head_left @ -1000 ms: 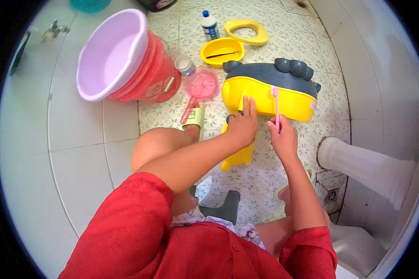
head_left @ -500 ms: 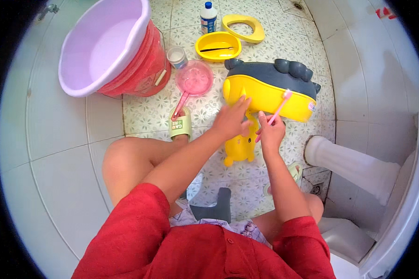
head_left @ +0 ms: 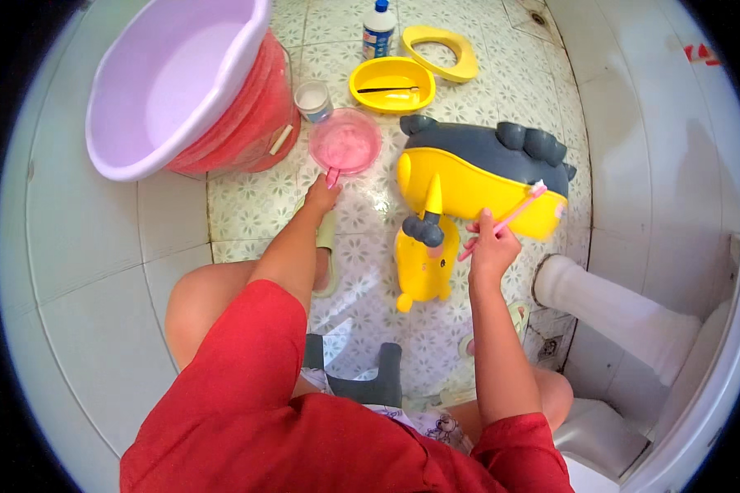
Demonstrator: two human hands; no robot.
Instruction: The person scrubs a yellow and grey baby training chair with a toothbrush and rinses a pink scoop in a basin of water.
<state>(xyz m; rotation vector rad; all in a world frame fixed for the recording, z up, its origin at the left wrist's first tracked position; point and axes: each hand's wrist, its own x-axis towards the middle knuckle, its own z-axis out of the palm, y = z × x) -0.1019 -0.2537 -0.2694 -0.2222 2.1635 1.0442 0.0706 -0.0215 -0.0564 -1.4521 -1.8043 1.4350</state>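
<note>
My left hand is closed round the handle of a pink dipper, whose round bowl rests on the tiled floor. In my right hand is a pink toothbrush, its white bristles up by the side of a yellow and dark grey animal-shaped child's potty. The potty lies on its side in front of me. Its yellow animal head points toward me, and a dark grey handle sticks out near it.
A lilac basin sits on a red bucket at left. Beyond the dipper are a small tub, a yellow bowl holding a black brush, a white bottle and a yellow ring seat. A white pedestal stands right.
My left hand has left the yellow potty and moved left onto the dipper's handle. My right hand still holds the toothbrush, a little lower and farther right in view.
</note>
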